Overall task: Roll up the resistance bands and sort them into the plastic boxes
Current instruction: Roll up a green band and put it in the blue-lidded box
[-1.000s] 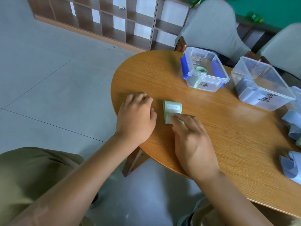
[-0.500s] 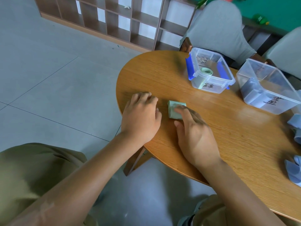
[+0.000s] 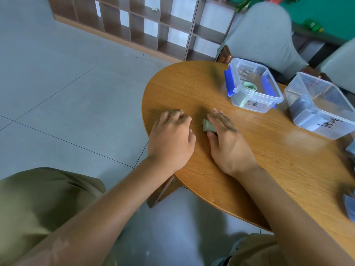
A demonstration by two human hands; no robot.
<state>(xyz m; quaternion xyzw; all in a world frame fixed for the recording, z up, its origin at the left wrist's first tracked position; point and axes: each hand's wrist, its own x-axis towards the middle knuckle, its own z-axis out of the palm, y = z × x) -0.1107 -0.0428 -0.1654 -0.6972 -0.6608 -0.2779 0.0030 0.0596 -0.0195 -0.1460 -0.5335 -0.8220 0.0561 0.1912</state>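
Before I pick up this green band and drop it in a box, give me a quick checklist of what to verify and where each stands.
1. Green band rolled up: ok, it lies as a short roll on the table.
2. Right hand on the roll: ok, straight fingers rest over it, thumb at its near end.
3. Roll gripped for lifting: not ok, the fingers are not curled round it.
4. Left hand out of the way: ok, it rests on the table beside the roll, holding nothing.
5. Blue-latched box open: ok, no lid, and one green roll is already inside.
6. Roll tight enough to hold: cannot tell, the hand covers most of it.
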